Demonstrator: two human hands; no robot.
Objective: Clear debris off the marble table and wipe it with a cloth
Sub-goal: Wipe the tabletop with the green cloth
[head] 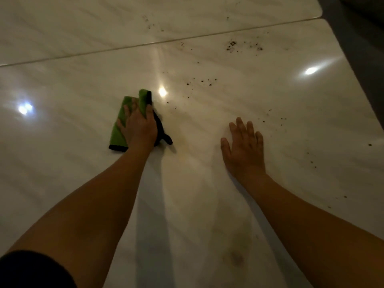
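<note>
Green black-edged cloth [119, 132] is pinched flat by left hand [140, 127] for wiping dark crumbs [231, 45]; released right hand [245, 150] is braced on white marble worktop [291, 113]

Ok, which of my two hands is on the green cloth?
The left hand, holding the green cloth down on the marble table. The right hand lies flat on bare marble with fingers spread, touching no cloth.

Single head-worn wide-angle view, facing forward and down.
It looks from close above onto the worktop [270, 104], whose right edge shows at the frame's top right.
</note>
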